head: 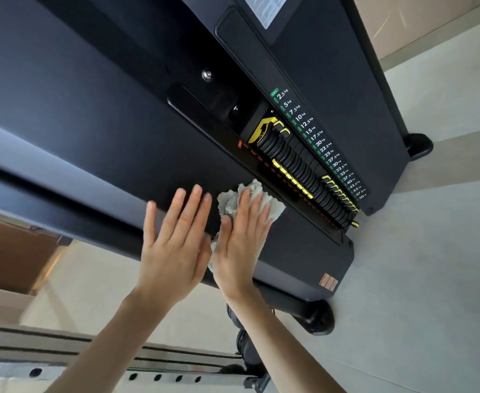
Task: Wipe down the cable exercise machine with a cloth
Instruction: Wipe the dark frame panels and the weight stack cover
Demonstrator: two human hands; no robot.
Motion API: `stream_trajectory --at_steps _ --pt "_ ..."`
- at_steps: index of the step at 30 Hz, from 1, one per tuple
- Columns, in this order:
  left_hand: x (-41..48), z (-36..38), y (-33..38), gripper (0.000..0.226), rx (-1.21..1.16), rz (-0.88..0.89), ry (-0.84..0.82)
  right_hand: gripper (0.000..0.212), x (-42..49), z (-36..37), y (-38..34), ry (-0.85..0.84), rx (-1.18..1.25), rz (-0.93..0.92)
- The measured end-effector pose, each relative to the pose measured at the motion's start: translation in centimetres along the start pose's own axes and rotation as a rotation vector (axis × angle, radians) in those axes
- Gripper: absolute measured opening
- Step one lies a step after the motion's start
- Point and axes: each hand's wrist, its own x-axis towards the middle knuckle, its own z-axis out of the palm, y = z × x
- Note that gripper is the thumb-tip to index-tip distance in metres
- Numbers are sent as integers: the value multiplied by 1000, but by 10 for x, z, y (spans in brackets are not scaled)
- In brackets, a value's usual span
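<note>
The person's right hand (241, 242) is pressing a crumpled pale cloth (227, 201) flat against the black side panel of the cable exercise machine (119, 137). Its fingers are lying straight and close together over the cloth, not curling round it. Cloth is showing past the fingertips, beside the thumb and below the heel of the palm. The cloth is sitting on the panel just beside the lower part of the weight stack (304, 177), near the slot's edge but apart from the plates.

The left hand (176, 242) is resting flat on the same panel, right beside the right hand, with its fingers straight and slightly spread and nothing in it. Its inner edge is meeting the cloth's lower fold (whether skin is touching fabric there is hard to tell).

The weight stack is showing black plates with yellow tabs, and a printed scale (324, 146) running from 2.5 kg to 50 kg is lining its far side. An orange striped sticker (328, 282) is sitting near the panel's bottom corner, above a rounded black foot (318, 319) standing on the pale floor (431, 279). A silver rail with holes (62, 370) is crossing the bottom of the view beneath the forearms.
</note>
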Motion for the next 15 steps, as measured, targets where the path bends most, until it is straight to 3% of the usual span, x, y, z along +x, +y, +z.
stream_trajectory --at_steps 4,7,9,12,15 --pt "0 -11 -32 56 66 -40 17 52 15 -2 -24 -82 -132 -270" --pt "0 -6 -38 60 97 -24 24 51 22 -12 1 -101 -191 -392" --pt "0 -2 -36 59 110 -20 37 52 17 -17 33 -42 -207 -277" --pt "2 1 -34 61 110 -25 28 55 6 -23 76 67 -68 36" --pt "2 1 -35 64 104 -14 3 52 4 -23 85 116 45 128"
